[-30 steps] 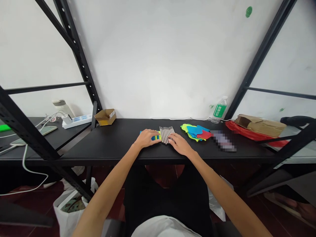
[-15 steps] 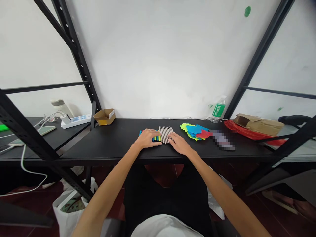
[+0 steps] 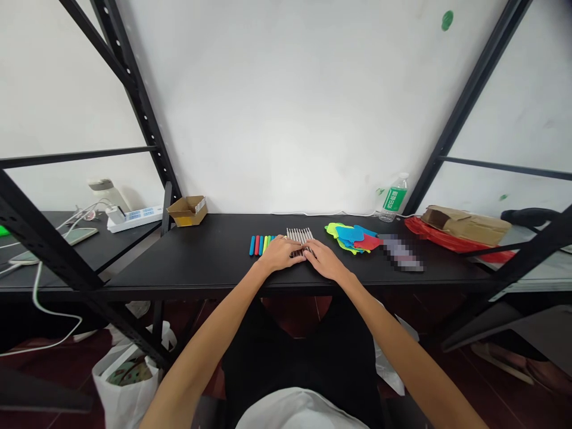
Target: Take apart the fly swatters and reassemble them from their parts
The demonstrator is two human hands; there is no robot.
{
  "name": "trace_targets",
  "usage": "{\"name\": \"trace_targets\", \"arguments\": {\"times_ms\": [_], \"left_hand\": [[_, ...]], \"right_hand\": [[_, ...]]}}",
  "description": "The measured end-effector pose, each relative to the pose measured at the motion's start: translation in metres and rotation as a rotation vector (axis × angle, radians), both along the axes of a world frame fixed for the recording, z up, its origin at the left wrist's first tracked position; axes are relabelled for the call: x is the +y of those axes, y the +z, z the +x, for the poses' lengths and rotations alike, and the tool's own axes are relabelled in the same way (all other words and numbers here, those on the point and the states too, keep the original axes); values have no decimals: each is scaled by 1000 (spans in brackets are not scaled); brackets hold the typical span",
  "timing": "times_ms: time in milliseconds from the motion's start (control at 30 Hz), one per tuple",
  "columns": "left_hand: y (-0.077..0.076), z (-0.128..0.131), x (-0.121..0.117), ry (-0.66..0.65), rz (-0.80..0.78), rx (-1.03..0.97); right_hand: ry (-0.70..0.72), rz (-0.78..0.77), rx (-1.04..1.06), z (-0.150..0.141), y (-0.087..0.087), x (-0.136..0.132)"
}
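Both hands are down on the long black table (image 3: 214,262), flat over a row of thin grey metal rods (image 3: 300,235) laid side by side, pointing near to far.

Left hand (image 3: 280,255): fingers spread and lying across the left part of the rod row, palm down, not gripping anything.
Right hand (image 3: 325,261): same, fingers extended and resting on the right near end of the rods, nothing pinched.

Just left of the rods lies a row of short coloured sticks, blue, red and green (image 3: 261,244), lined up parallel and partly hidden by the left hand. Right of the rods: a loose pile of flat coloured felt-like pieces, yellow-green, blue and red (image 3: 353,237).

Progress, my read: the sticks and rods look already sorted and squared into neat rows; the pile on the right is unsorted, so that part looks left to do.

Far right: a clear water bottle with a green label (image 3: 395,198). Far left: a small open cardboard box (image 3: 188,210).
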State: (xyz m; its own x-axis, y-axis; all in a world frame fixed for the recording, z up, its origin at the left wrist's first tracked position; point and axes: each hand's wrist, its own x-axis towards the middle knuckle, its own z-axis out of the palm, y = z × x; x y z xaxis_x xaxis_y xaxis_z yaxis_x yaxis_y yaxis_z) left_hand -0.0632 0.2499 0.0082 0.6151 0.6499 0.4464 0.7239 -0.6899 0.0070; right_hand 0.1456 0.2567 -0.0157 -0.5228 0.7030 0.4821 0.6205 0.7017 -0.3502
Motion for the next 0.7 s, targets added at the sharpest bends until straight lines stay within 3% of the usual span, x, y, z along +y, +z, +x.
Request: {"name": "trace_targets", "arguments": {"times_ms": [333,700], "left_hand": [[-1,20,2,26,-17,-17],[-4,17,2,-27,-33,-44]], "right_hand": [[-8,-24,27,0,4,-1],[-48,-15,147,0,7,-2]]}}
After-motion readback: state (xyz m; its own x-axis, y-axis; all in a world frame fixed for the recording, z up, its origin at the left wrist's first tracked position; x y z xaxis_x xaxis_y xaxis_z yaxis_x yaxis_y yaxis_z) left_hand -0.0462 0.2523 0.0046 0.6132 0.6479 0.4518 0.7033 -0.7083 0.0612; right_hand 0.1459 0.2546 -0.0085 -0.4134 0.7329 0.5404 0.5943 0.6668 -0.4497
